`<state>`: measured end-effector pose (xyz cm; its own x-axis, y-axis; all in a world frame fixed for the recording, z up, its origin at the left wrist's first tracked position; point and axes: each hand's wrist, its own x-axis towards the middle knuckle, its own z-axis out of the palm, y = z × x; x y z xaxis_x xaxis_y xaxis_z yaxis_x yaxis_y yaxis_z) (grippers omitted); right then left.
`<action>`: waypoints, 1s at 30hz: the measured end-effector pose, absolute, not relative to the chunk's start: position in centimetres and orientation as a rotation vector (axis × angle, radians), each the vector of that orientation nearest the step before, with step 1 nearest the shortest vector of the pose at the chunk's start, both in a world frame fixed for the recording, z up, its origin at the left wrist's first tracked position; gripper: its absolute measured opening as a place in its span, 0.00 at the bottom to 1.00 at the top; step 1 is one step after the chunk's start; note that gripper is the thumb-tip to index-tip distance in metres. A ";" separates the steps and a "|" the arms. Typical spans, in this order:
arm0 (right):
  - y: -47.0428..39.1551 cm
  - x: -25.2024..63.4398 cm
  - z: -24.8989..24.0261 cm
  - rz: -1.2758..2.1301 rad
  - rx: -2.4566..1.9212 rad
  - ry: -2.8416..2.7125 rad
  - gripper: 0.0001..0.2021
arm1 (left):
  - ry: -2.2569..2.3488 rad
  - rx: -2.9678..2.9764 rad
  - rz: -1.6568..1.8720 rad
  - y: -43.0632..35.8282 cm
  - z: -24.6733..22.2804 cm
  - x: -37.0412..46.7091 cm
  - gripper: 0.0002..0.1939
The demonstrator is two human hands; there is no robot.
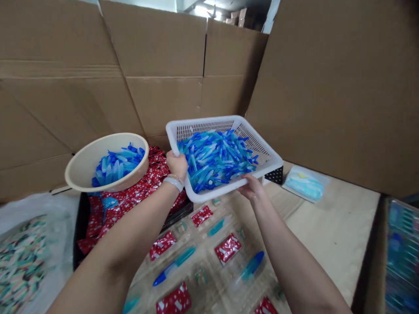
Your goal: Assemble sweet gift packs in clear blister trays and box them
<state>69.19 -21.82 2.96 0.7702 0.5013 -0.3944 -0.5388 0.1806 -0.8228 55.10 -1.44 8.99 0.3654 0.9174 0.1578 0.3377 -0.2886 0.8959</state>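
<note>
A white slotted plastic basket (258, 168) is held up over the table, tilted a little toward me. Many small blue and turquoise pen-shaped pieces (216, 157) fill it. My left hand (176, 165) is closed round its left rim. At the near rim, my right hand (252, 187) grips with the thumb on top and the fingers underneath, partly hidden. Below lies a clear plastic sheet of pockets (209, 244) with red patterned packets (228, 247), blue pens (173, 266) and small striped pieces in it.
Left, a cream bowl (75, 168) of blue pieces rests on a black crate (78, 231) of red packets (131, 192). A bag of striped pieces (22, 261) stands far left. A pale blue packet (304, 184) lies right. Cardboard walls (163, 48) enclose the table; another box (369, 261) stands right.
</note>
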 end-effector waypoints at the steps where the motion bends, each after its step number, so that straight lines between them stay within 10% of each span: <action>1: -21.2 69.3 2.5 0.740 -1.086 0.034 0.08 | 1.085 1.761 1.054 -1.0 9.1 55.3 0.17; 6: -17.2 70.7 0.6 0.786 -0.876 0.037 0.10 | 0.980 1.573 1.508 1.5 9.1 56.3 0.14; 30: -12.8 71.0 -1.5 0.552 -0.845 0.167 0.06 | 0.983 1.671 1.573 1.8 6.5 56.7 0.12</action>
<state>71.02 -12.75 -1.55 0.8478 0.3957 -0.3531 -0.5252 0.5335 -0.6630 56.74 1.76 6.50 0.0071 0.8530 0.5219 0.0957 -0.5201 0.8487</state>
